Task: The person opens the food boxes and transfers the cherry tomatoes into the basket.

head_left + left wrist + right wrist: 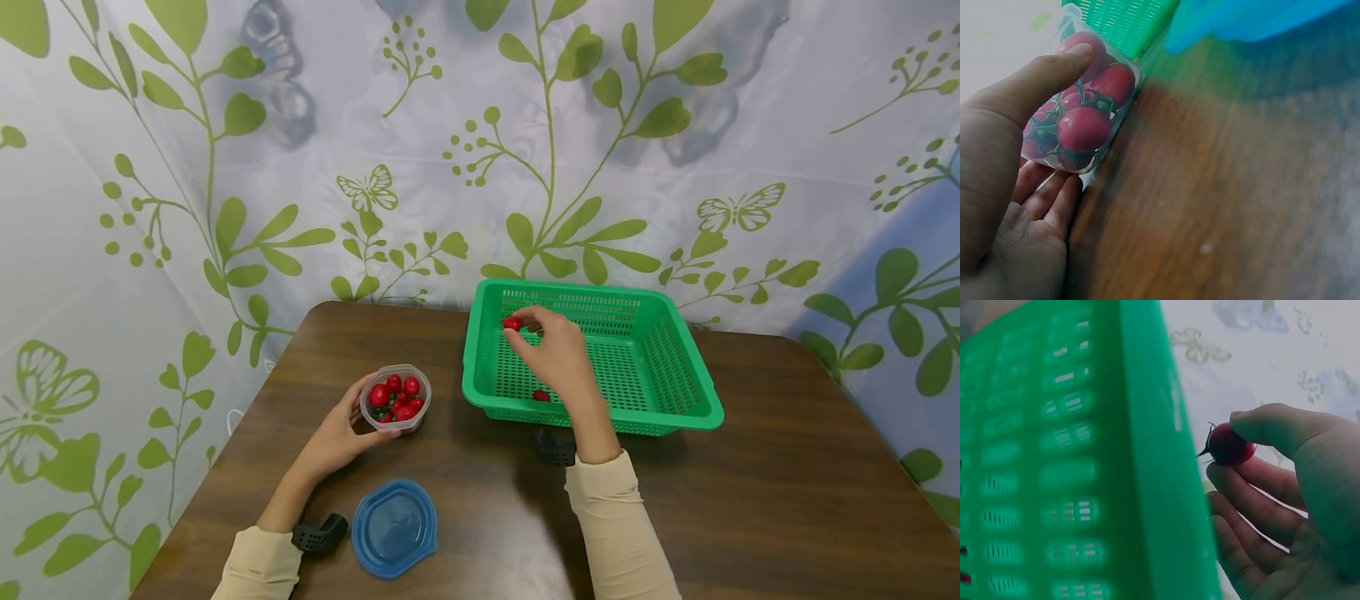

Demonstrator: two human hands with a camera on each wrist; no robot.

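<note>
My right hand [553, 348] pinches a red cherry tomato [1231, 444] between thumb and fingertips, over the left part of the green basket [678, 400]. A dark green stem shows on that tomato in the right wrist view. On the basket's floor, near its front wall, lies another small red tomato [541, 396]. At the left, my left hand [337, 437] grips a clear plastic container [426, 385], thumb on the near side and fingers round the far side. Several red tomatoes [1085, 129] with green stems fill it.
A blue lid [393, 528] lies on the brown wooden table [480, 508], nearer than the container. Behind the table hangs a pale cloth [420, 167] printed with green leaves and butterflies. Each wrist wears a black device [321, 533].
</note>
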